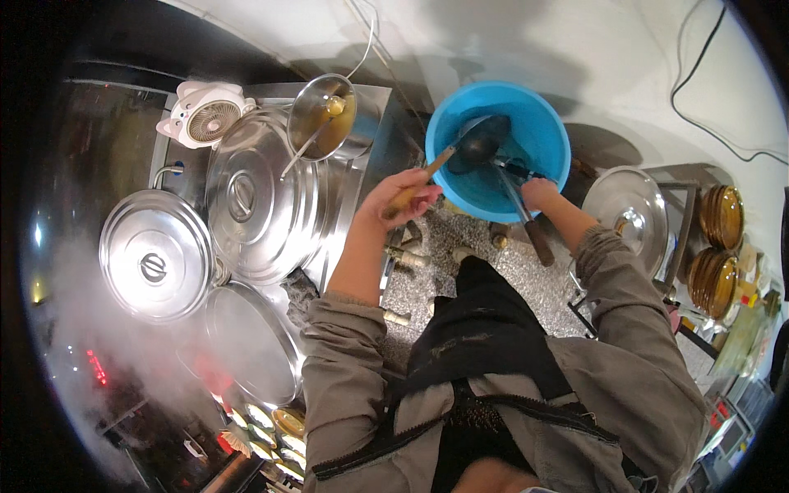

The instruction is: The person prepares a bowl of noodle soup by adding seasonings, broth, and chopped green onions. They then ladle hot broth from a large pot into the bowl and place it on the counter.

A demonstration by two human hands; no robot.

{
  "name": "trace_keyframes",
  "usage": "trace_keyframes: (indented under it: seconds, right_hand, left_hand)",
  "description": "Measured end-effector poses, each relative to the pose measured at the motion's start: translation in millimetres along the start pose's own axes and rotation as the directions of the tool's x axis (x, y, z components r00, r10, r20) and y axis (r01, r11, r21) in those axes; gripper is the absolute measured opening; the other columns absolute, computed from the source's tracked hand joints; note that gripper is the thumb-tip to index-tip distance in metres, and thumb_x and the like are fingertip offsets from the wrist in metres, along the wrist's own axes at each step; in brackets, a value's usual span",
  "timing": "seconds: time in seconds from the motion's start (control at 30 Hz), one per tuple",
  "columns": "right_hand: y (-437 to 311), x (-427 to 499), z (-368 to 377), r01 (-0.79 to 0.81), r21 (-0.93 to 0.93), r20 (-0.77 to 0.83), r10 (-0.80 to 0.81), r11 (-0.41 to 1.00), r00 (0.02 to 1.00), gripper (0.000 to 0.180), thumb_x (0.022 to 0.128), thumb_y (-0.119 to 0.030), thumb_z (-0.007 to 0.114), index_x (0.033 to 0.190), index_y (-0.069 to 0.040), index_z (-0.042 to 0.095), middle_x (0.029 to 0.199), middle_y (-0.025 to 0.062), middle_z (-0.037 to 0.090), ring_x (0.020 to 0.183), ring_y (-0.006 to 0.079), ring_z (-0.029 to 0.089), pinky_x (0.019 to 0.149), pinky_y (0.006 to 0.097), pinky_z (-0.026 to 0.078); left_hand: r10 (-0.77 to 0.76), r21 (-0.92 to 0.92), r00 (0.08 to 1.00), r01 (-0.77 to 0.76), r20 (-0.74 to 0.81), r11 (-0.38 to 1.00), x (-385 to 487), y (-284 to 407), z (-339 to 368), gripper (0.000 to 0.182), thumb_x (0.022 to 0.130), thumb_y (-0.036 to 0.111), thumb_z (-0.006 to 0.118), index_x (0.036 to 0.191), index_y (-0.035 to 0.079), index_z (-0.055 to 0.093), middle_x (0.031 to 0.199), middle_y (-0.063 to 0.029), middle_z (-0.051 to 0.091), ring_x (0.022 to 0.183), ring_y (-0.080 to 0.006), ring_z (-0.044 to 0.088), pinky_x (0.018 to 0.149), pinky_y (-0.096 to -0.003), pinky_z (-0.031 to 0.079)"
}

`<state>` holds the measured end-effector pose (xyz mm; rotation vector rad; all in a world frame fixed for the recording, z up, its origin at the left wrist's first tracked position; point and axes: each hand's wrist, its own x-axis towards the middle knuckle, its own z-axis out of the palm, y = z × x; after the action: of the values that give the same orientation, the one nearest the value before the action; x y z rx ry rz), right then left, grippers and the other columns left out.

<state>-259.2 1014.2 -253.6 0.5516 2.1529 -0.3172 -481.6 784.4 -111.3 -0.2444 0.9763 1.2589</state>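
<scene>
A blue plastic tub (436,132) stands in front of me. My left hand (408,196) is closed around the wooden handle of a large metal ladle (482,140), whose dark bowl is inside the tub. My right hand (540,193) reaches over the tub's right rim, near a black-handled utensil (516,170); whether its fingers grip this is partly hidden. Another long metal utensil with a brown handle (540,244) leans out over the near rim, beside my right hand.
Left, a steel counter carries large lidded pots (241,197), a steel pot with yellowish liquid and a ladle (320,117), and a small fan (212,117). Steam rises at lower left. Right, a metal lid (625,215) and stacked brown bowls (722,217) sit by a rack. Valves (407,256) project near the counter.
</scene>
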Motion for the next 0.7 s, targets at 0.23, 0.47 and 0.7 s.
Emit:
trace_keyframes:
  seconds: [0.23,0.47,0.7]
  right_hand:
    - [17,-6,-3,0.217,0.056,-0.016,-0.216,0.975,0.976,0.014,0.075,-0.006,0.055,0.081,0.002,0.065,0.071,0.0175,0.063,0.063,0.0318,0.062,0.052,0.0463,0.048]
    - [61,-107,7,-0.020,0.979,0.044,-0.112,0.201,0.993,0.017,0.082,-0.009,0.048,0.068,-0.002,0.052,0.054,0.0061,0.047,0.044,0.0150,0.046,0.037,0.0309,0.035]
    - [70,-163,38,0.119,0.986,-0.135,-0.140,-0.116,0.981,0.012,0.087,-0.011,0.049,0.078,-0.003,0.051,0.057,0.0027,0.046,0.044,0.0102,0.043,0.038,0.0249,0.033]
  left_hand:
    - [0.173,0.449,0.981,-0.114,-0.092,0.886,1,-56,36,0.059,0.076,0.000,0.057,0.130,0.004,0.035,0.074,-0.0059,0.051,0.052,-0.0119,0.050,0.042,-0.0251,0.041]
    - [0.387,0.810,0.907,-0.348,0.165,0.471,-69,-97,39,0.083,0.067,0.004,0.061,0.142,0.007,0.026,0.134,-0.0135,0.042,0.118,-0.0221,0.044,0.096,-0.0271,0.034]
    - [0.418,0.825,0.855,-0.459,0.308,0.330,-157,-115,47,0.087,0.066,0.009,0.062,0.143,0.003,0.020,0.140,-0.0185,0.035,0.129,-0.0256,0.036,0.105,-0.0331,0.027]
